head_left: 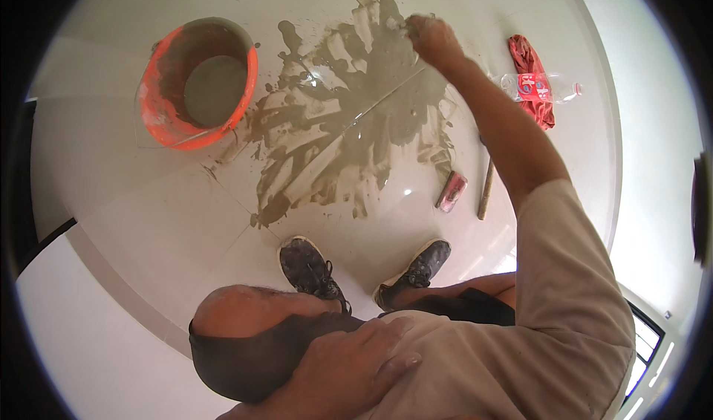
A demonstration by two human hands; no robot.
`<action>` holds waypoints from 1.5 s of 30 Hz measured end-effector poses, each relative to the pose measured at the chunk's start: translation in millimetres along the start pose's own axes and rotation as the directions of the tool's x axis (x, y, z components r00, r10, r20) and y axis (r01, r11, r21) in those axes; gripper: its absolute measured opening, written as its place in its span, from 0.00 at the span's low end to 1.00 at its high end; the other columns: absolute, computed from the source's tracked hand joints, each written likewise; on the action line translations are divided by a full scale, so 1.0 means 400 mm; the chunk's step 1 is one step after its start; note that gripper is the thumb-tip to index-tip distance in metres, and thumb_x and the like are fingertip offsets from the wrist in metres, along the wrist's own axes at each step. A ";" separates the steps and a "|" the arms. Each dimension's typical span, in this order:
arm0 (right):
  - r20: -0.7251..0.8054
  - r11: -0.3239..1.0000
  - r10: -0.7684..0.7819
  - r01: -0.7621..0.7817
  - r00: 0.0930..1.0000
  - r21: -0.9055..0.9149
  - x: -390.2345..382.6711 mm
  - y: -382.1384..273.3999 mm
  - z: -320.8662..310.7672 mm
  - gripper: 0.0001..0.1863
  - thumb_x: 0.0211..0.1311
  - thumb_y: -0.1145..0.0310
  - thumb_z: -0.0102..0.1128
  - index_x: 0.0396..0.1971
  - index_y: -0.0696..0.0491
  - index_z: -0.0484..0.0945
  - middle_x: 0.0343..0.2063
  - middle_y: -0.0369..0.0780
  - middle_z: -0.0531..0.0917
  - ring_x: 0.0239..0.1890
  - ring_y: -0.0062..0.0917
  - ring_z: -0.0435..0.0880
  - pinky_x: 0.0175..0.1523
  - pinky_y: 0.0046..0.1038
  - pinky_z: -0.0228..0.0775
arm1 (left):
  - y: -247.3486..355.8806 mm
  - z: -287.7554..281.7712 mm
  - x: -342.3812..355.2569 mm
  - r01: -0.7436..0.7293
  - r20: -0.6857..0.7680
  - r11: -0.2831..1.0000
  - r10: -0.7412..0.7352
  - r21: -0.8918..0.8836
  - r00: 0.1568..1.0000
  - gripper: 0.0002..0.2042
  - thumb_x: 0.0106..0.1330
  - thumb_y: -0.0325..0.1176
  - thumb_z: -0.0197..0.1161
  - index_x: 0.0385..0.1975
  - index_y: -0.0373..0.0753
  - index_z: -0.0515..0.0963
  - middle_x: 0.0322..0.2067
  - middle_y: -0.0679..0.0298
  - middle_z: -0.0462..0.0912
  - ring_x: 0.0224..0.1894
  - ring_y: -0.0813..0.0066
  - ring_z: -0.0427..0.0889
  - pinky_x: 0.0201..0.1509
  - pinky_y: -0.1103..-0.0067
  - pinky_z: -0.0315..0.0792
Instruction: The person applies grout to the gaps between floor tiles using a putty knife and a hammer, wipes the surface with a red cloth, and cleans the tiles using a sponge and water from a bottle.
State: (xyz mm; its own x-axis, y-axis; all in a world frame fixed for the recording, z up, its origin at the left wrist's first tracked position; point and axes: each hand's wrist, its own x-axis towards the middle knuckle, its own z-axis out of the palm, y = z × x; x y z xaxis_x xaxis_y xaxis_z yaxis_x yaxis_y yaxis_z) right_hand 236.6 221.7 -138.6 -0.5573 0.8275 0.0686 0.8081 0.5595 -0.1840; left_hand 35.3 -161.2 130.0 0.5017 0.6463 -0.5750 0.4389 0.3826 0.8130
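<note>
My right hand [433,43] reaches out to the far edge of a patch of wet grey-green grout [401,86] smeared over the pale tiled floor. Its fingers are curled closed, low over the grout; whatever they hold is hidden under them. A thin straight joint line crosses the patch. My left hand [355,357] lies across my lap against my shirt, fingers stretched out and holding nothing. Left of the smear stands an orange bucket [251,86], its inside coated grey, with grey slurry [215,91] at the bottom.
Right of the smear lie a small red block-like tool [451,191] and a stick-like handle [486,190]. Beyond them a clear plastic bottle [561,89] with a red label rests across a crumpled red cloth or bag [523,50]. My dark shoes [304,264] are planted at the near edge.
</note>
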 end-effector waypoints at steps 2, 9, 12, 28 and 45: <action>0.094 0.999 -0.029 0.032 0.995 -0.037 -0.106 -0.037 0.007 0.07 0.62 0.69 0.57 0.37 0.53 0.80 0.33 0.51 0.84 0.39 0.49 0.84 0.45 0.46 0.77 | -0.039 0.007 -0.009 -0.046 0.025 0.998 0.047 -0.036 0.999 0.21 0.71 0.46 0.59 0.57 0.40 0.75 0.35 0.57 0.79 0.33 0.53 0.82 0.38 0.63 0.76; -0.059 0.959 0.283 -0.281 0.957 0.031 -0.230 0.021 -0.070 0.12 0.63 0.65 0.58 0.41 0.55 0.82 0.35 0.52 0.85 0.40 0.49 0.85 0.48 0.45 0.77 | -0.057 -0.005 -0.024 -0.123 -0.053 0.991 0.121 -0.056 0.991 0.22 0.71 0.46 0.60 0.57 0.37 0.75 0.33 0.58 0.78 0.32 0.55 0.81 0.35 0.64 0.75; -0.050 0.938 0.333 -0.336 0.942 -0.084 -0.218 0.103 -0.049 0.11 0.62 0.65 0.56 0.36 0.56 0.81 0.33 0.53 0.85 0.38 0.51 0.85 0.46 0.47 0.77 | -0.086 -0.002 -0.023 -0.183 -0.048 0.979 0.180 -0.092 0.983 0.22 0.70 0.45 0.61 0.56 0.36 0.76 0.32 0.59 0.77 0.31 0.56 0.81 0.34 0.66 0.75; 0.092 0.979 0.033 -0.014 0.995 -0.203 -0.108 0.007 0.030 0.11 0.65 0.65 0.55 0.39 0.54 0.82 0.37 0.51 0.84 0.41 0.48 0.83 0.50 0.44 0.75 | -0.109 -0.022 -0.031 -0.178 -0.041 0.981 0.175 -0.079 0.984 0.22 0.69 0.45 0.62 0.57 0.39 0.75 0.33 0.58 0.78 0.29 0.54 0.81 0.34 0.65 0.75; 0.020 0.999 0.010 -0.011 1.000 0.048 -0.331 -0.154 0.000 0.07 0.61 0.71 0.57 0.35 0.57 0.80 0.36 0.53 0.83 0.43 0.49 0.82 0.50 0.46 0.75 | -0.078 -0.005 -0.025 -0.207 -0.122 0.978 0.204 -0.012 0.971 0.22 0.66 0.44 0.66 0.54 0.36 0.77 0.31 0.59 0.78 0.26 0.58 0.80 0.30 0.68 0.75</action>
State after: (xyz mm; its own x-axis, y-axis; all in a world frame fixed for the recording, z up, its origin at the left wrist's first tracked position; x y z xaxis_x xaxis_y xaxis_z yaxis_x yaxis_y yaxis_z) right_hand 260.8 77.8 -136.3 -0.5531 0.8318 0.0473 0.8040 0.5477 -0.2316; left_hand 15.0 -178.2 110.5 0.4857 0.7864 -0.3817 0.3163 0.2489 0.9154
